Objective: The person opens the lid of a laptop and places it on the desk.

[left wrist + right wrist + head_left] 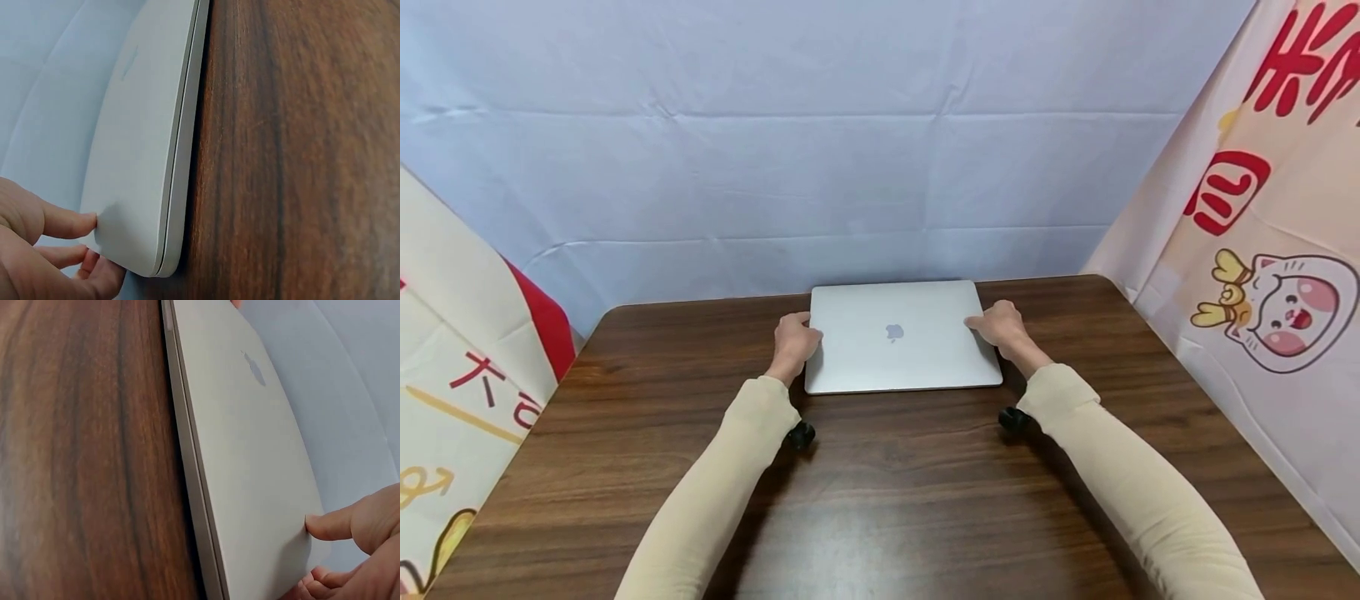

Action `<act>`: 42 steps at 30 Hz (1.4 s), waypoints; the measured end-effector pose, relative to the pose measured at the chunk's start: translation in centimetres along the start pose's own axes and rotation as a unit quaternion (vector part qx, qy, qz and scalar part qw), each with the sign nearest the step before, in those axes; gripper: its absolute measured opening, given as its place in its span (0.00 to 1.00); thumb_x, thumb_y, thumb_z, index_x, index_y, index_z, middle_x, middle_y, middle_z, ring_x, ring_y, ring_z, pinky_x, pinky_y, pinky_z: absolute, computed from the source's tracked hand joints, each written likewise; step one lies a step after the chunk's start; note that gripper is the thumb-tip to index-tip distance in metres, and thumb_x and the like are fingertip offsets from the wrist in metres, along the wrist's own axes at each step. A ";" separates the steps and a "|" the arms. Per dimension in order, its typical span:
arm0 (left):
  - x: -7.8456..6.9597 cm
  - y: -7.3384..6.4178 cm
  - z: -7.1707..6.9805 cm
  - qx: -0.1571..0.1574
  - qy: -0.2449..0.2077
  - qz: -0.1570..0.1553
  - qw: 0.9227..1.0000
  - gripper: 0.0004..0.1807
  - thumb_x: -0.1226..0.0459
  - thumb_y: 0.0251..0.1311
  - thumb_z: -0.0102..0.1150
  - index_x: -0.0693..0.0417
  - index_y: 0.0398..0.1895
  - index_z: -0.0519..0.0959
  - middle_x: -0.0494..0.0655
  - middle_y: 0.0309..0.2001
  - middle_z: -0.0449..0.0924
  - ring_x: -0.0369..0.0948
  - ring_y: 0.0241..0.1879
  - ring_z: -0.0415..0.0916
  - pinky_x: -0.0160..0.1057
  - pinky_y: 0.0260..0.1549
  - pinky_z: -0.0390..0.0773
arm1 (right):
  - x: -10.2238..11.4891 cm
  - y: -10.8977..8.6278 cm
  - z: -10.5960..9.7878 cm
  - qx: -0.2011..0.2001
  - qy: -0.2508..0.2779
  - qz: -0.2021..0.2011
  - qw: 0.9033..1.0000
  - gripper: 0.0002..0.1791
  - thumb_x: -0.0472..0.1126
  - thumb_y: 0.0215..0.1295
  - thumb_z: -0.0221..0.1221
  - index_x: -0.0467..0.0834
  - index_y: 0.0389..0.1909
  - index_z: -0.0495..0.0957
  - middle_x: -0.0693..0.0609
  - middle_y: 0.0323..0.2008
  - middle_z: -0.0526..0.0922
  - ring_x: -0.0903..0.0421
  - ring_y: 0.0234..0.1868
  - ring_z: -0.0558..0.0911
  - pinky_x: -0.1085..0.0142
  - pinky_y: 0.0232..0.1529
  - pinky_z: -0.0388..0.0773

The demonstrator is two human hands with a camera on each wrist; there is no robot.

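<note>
A closed silver laptop [895, 358] with an apple logo on its lid lies flat near the table's far edge. At its left side my left hand [794, 340] grips the edge, thumb on the lid and the other fingers curled at the side. My right hand [1000, 323] holds the opposite edge the same way, its thumb on the lid. In the left wrist view, the left thumb [72, 223] presses near a corner of the laptop. The right wrist view shows the right thumb [331, 525] on the lid, with fingers partly hidden below the edge.
The laptop is on a dark brown wooden table [880, 475]. Behind the table hangs a pale blue cloth [820, 167]. Printed cloths with red characters hang at the right [1247, 275] and left. Both wrists carry a small black device.
</note>
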State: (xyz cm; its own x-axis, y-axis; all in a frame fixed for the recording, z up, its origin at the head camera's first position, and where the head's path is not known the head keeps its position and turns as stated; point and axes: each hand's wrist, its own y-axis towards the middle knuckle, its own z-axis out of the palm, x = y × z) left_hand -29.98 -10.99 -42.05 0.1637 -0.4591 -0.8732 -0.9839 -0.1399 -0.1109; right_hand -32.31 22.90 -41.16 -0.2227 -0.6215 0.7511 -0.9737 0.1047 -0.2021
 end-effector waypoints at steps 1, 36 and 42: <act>0.0 -0.1 -0.1 0.001 -0.002 0.000 1.000 0.31 0.73 0.70 0.49 0.67 0.77 0.63 0.65 0.74 0.64 0.56 0.73 0.63 0.54 0.64 0.73 | -0.1 0.0 -0.1 0.004 0.001 -0.002 1.000 0.19 0.41 0.75 0.59 0.41 0.25 0.64 0.51 0.22 0.61 0.55 0.25 0.62 0.57 0.33 0.67; 0.5 -6.7 -5.7 0.073 -0.030 0.008 0.997 0.30 0.67 0.73 0.59 0.67 0.75 0.66 0.67 0.65 0.73 0.58 0.64 0.74 0.54 0.61 0.75 | 0.0 -7.2 -1.7 0.073 0.024 -0.026 0.997 0.22 0.47 0.76 0.60 0.30 0.56 0.79 0.56 0.16 0.63 0.59 0.18 0.56 0.62 0.23 0.60; 0.8 -8.1 -6.2 0.075 -0.019 0.006 0.997 0.30 0.66 0.72 0.60 0.66 0.75 0.67 0.66 0.63 0.75 0.56 0.63 0.75 0.54 0.59 0.76 | -0.1 -8.7 -1.9 0.071 0.010 -0.039 0.997 0.17 0.47 0.74 0.62 0.34 0.41 0.81 0.54 0.19 0.65 0.58 0.22 0.62 0.62 0.26 0.62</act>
State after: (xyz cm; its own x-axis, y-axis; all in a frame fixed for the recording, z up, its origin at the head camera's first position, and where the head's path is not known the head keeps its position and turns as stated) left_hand -21.41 -15.65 -38.93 0.1524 -0.4265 -0.8916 -0.9858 -0.0008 -0.1681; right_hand -23.88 23.55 -38.27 -0.1499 -0.6072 0.7803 -0.9720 -0.0541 -0.2288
